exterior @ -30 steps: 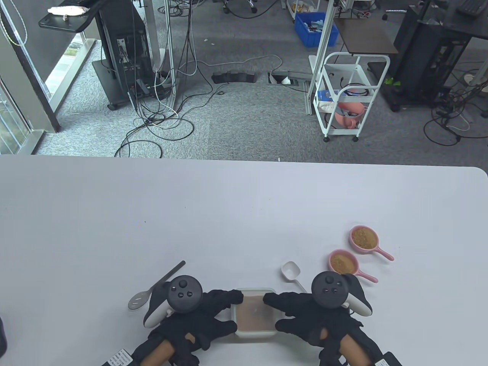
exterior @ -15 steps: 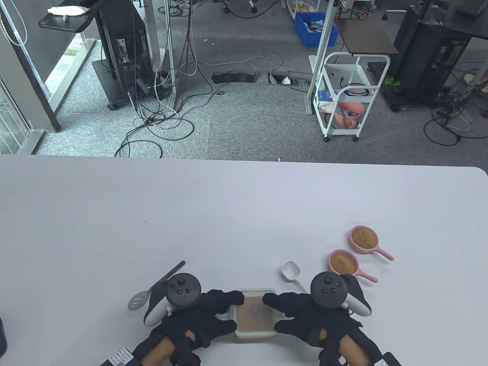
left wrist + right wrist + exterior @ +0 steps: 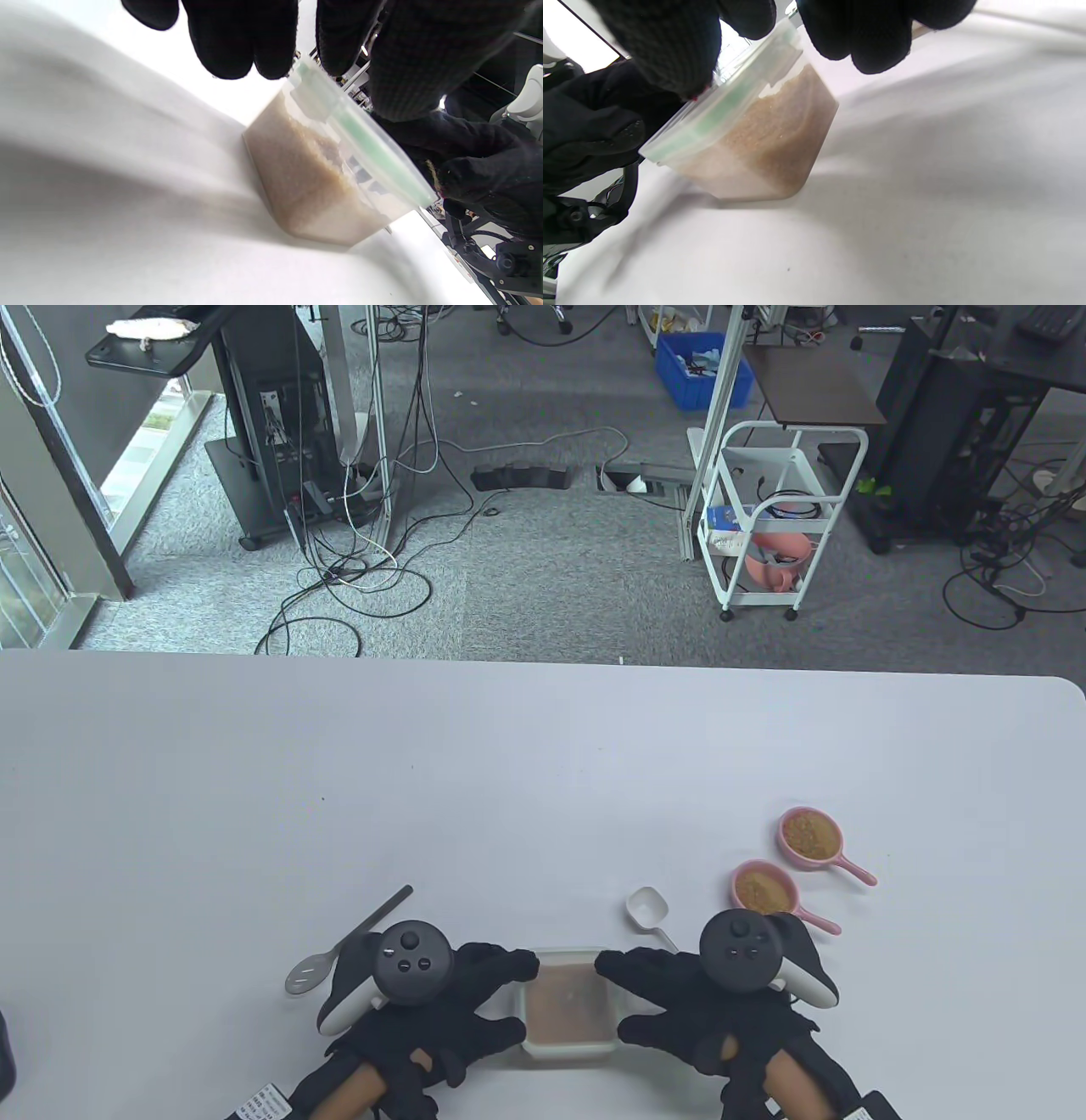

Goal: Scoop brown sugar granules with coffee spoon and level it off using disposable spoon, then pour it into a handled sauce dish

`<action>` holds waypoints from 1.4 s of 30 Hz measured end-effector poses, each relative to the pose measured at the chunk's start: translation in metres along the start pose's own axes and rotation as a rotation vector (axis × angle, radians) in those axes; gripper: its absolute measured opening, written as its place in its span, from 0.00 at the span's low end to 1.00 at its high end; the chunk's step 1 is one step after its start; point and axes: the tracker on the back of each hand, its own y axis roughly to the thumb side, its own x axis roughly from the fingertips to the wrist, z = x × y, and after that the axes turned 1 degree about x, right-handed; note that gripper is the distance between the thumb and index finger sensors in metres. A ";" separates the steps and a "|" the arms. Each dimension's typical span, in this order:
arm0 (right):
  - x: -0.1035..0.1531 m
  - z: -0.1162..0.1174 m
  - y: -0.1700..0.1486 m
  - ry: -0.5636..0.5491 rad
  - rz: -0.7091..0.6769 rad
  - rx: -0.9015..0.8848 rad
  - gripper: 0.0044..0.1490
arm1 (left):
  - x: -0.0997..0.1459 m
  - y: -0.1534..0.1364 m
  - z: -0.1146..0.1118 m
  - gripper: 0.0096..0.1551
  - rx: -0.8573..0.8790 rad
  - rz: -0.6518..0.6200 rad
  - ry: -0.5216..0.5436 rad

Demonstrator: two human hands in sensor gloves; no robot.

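A white table [image 3: 339, 780] is filling the lower half of the table view, with a carpeted floor and a white cart [image 3: 776, 526] lying beyond its far edge.

The left hand [image 3: 441, 1010] and the right hand [image 3: 696, 1010], both in black gloves with a tracker strapped on the back, are resting at the near edge on either side of a clear plastic box [image 3: 567, 1005]. The left hand's fingers [image 3: 237, 38] are touching the box's left rim and lid edge; the right hand's fingers [image 3: 857, 34] are lying over its right rim. Whether either hand is actually clamping the box, or only resting against it, cannot be told from these views.

The box is sitting flat on the table between the two hands, part-filled with brown sugar [image 3: 772, 127] (the wrist views are showing a clear lid with a green seal [image 3: 365, 140] on top).

Two pink dishes with handles are standing to the right of the box: the nearer dish [image 3: 766, 889] just beyond the right hand's tracker, the farther dish [image 3: 812, 836] behind it. Both are holding brown granules.

A metal spoon [image 3: 339, 946] with a dark handle is lying just left of the left hand, untouched.

A small white plastic spoon [image 3: 648, 909] is lying between the box and the nearer dish, bowl pointing away from the person.
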 end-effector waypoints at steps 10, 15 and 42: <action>0.007 -0.007 0.010 -0.012 -0.041 -0.005 0.37 | 0.020 0.019 0.009 0.39 -0.134 -0.043 0.051; 0.006 -0.004 0.011 0.002 -0.045 -0.019 0.37 | 0.018 0.022 -0.001 0.39 -0.132 -0.051 -0.010; 0.022 -0.024 0.014 -0.147 -0.059 -0.012 0.48 | 0.036 0.031 0.036 0.58 -0.235 -0.124 0.219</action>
